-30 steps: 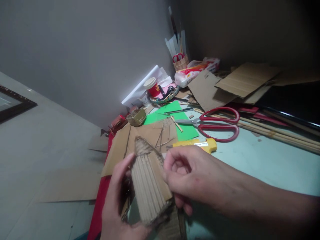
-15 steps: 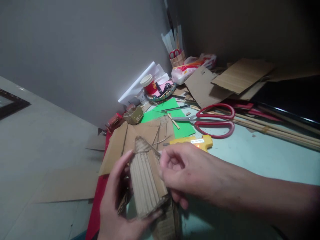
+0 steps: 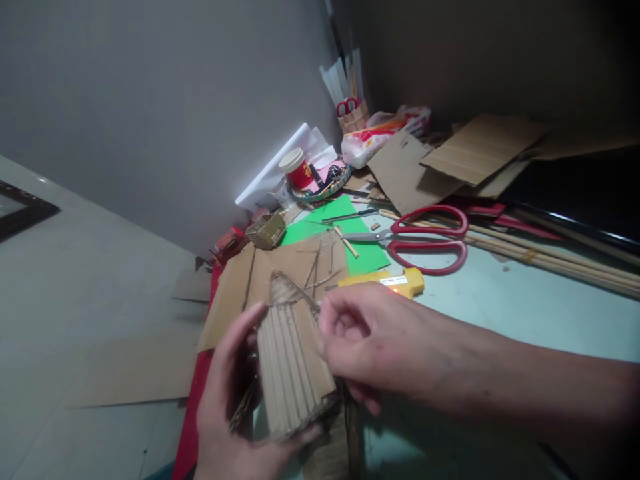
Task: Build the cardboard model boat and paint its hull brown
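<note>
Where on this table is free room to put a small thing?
Bare tabletop lies right of the yellow glue gun, between wooden sticks and right forearm. It is crowded around the cardboard piece in the left hand and behind the scissors.

cardboard model (image 3: 287,367) tan, striped; scissor handles (image 3: 430,233) red; glue gun (image 3: 370,276) yellow (label (image 3: 395,281) white).

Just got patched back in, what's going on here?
A person is handling a cardboard piece above a cluttered table. The left hand holds it around its left side and near end. The right hand has its fingers bent at the right edge; what they pinch is hidden. Just beyond lies a yellow glue gun, then red-handled scissors reaching over a green sheet.
</note>
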Action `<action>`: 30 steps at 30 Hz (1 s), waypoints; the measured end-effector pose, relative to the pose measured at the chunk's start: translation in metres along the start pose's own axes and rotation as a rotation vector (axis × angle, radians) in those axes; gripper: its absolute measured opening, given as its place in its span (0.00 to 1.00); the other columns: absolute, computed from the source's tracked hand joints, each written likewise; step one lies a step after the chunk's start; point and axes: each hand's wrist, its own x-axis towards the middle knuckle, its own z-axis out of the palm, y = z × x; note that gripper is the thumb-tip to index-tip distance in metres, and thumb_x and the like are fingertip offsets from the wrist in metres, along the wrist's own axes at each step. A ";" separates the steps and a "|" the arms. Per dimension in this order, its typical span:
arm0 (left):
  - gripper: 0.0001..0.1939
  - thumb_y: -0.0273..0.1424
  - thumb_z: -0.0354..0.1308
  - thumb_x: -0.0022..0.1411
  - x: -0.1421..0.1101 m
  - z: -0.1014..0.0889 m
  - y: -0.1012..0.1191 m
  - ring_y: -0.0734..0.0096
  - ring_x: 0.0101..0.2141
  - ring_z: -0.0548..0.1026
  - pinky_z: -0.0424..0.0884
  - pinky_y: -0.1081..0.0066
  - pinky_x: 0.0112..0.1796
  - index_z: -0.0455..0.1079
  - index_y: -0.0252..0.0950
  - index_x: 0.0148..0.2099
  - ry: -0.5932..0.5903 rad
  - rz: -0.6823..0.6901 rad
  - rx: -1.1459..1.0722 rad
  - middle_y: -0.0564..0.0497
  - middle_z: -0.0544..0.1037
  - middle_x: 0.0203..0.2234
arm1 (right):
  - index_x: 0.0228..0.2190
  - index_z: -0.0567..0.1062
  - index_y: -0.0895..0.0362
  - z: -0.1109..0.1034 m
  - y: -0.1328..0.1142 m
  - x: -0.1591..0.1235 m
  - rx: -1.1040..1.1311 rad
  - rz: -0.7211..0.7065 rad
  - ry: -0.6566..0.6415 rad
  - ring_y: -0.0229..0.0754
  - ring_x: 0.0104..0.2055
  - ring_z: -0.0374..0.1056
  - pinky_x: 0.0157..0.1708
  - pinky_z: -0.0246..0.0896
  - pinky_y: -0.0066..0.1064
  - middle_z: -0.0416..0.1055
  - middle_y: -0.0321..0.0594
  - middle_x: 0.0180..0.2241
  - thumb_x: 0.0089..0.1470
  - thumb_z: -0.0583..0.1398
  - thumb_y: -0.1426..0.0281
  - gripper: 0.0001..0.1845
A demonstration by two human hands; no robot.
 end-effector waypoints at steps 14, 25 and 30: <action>0.44 0.51 0.74 0.37 0.002 0.007 0.014 0.64 0.54 0.73 0.71 0.73 0.50 0.66 0.60 0.59 0.040 -0.145 -0.032 0.62 0.74 0.53 | 0.27 0.67 0.54 0.001 0.008 0.001 -0.063 -0.107 0.046 0.37 0.21 0.65 0.19 0.56 0.25 0.69 0.30 0.18 0.50 0.56 0.71 0.01; 0.48 0.56 0.72 0.36 0.012 -0.010 0.006 0.52 0.56 0.70 0.70 0.66 0.50 0.66 0.52 0.61 0.030 -0.223 -0.159 0.54 0.73 0.56 | 0.29 0.65 0.55 -0.011 -0.005 -0.004 -0.088 -0.353 0.198 0.34 0.25 0.63 0.24 0.56 0.26 0.65 0.28 0.22 0.63 0.54 0.61 0.13; 0.49 0.54 0.70 0.40 0.016 -0.017 -0.001 0.44 0.58 0.67 0.65 0.60 0.55 0.63 0.45 0.63 -0.032 -0.220 -0.341 0.48 0.70 0.58 | 0.29 0.66 0.54 -0.009 0.000 -0.004 -0.171 -0.491 0.297 0.33 0.26 0.59 0.24 0.52 0.26 0.64 0.28 0.25 0.65 0.53 0.64 0.13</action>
